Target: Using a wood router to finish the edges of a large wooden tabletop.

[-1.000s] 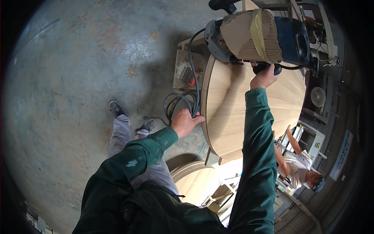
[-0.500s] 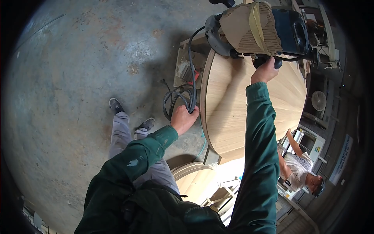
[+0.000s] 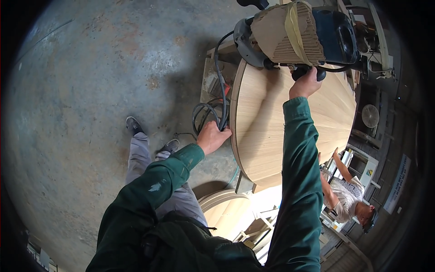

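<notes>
My left hand (image 3: 212, 138) is closed around a loosely coiled black power cord (image 3: 198, 114), close beside the rim of a round wooden tabletop (image 3: 258, 152). The cord runs up to a large dark blue router (image 3: 335, 36). Brown cardboard (image 3: 267, 34), held by a yellowish band, wraps the router's middle. My right hand (image 3: 306, 84) grips one of its black knob handles, at the far edge of the tabletop. The router lies tilted on its side, grey base to the left; whether it rests on the wood I cannot tell.
A co-worker (image 3: 346, 195) stands at the right, a hand by the tabletop's edge. More round wooden panels (image 3: 222, 206) lie near my legs. A support with a red object (image 3: 226, 89) stands under the tabletop's left side. A fan (image 3: 370, 116) is farther right. Concrete floor (image 3: 90, 113) spreads left.
The router and my right hand have shifted slightly left in view, along with the tabletop. The cord's loose end has swung down toward my shoe. Both hands keep their hold.
</notes>
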Action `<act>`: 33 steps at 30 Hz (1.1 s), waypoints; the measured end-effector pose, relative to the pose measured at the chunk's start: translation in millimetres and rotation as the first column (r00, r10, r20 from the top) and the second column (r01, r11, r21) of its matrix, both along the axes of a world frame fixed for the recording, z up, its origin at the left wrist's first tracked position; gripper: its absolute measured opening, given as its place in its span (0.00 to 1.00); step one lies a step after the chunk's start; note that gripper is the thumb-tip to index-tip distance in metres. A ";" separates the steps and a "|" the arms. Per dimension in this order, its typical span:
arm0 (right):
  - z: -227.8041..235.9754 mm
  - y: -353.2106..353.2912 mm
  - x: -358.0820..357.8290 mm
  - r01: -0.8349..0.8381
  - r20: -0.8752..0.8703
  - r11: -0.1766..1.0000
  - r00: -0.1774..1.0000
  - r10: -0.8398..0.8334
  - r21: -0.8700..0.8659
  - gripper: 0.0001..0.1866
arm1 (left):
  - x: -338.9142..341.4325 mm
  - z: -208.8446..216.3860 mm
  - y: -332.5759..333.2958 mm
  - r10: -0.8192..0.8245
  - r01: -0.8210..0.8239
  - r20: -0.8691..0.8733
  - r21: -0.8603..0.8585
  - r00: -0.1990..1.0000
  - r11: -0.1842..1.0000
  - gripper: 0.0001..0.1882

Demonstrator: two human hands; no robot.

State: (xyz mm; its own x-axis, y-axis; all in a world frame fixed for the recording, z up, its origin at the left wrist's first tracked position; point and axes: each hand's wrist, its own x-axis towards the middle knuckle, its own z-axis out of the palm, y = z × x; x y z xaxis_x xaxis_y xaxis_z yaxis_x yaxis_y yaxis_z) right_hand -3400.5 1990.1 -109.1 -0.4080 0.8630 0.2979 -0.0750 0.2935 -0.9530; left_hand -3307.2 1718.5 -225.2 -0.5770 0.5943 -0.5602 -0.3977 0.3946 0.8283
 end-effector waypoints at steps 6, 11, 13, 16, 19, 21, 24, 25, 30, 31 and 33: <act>-0.3 0.9 1.6 0.015 0.018 1.000 1.000 -0.015 0.007 0.10 | -6.3 -18.6 -3.6 -0.035 0.031 0.092 0.050 0.995 0.998 0.14; -4.1 6.2 1.7 0.025 -0.031 1.000 0.999 -0.025 0.000 0.11 | -52.0 -14.7 -7.0 0.204 -0.223 0.147 0.127 0.968 0.967 0.13; -6.8 9.8 3.2 0.053 0.024 0.994 0.998 -0.055 0.100 0.14 | -78.0 -6.9 -6.4 0.245 -0.256 0.080 0.179 0.966 0.950 0.14; -8.9 12.7 6.4 0.060 0.041 0.997 0.997 -0.062 0.051 0.15 | -115.2 11.7 -8.4 0.234 -0.241 0.059 0.206 0.970 0.948 0.13; -5.9 9.7 5.1 0.108 0.101 0.993 0.989 -0.112 0.041 0.14 | -153.8 37.8 -15.3 0.253 -0.273 0.108 0.263 0.961 0.925 0.10; -2.0 3.6 4.1 0.116 0.095 0.989 0.988 -0.125 0.096 0.12 | -179.3 58.5 -18.7 0.271 -0.301 0.137 0.306 0.953 0.903 0.10; 4.4 -3.9 2.0 0.130 0.043 0.990 0.990 -0.133 0.057 0.10 | -219.1 90.3 -16.9 0.348 -0.373 0.137 0.265 0.927 0.889 0.14; 6.4 -4.1 0.0 0.135 0.026 0.987 0.990 -0.138 0.086 0.11 | -232.6 100.3 -13.4 0.326 -0.344 0.110 0.280 0.939 0.896 0.14; 12.8 -2.6 1.9 0.092 0.046 0.996 0.995 -0.093 0.021 0.12 | -292.4 136.5 23.4 0.308 -0.223 -0.134 0.436 0.942 0.872 0.23; 13.3 -3.1 2.0 0.102 0.027 0.990 0.994 -0.105 0.102 0.12 | -302.9 141.4 31.6 0.274 -0.141 -0.235 0.462 0.932 0.875 0.26; 16.6 -2.9 1.3 0.147 0.061 0.982 0.986 -0.155 0.115 0.11 | -320.9 149.7 43.4 0.129 0.003 -0.299 0.405 0.946 0.914 0.29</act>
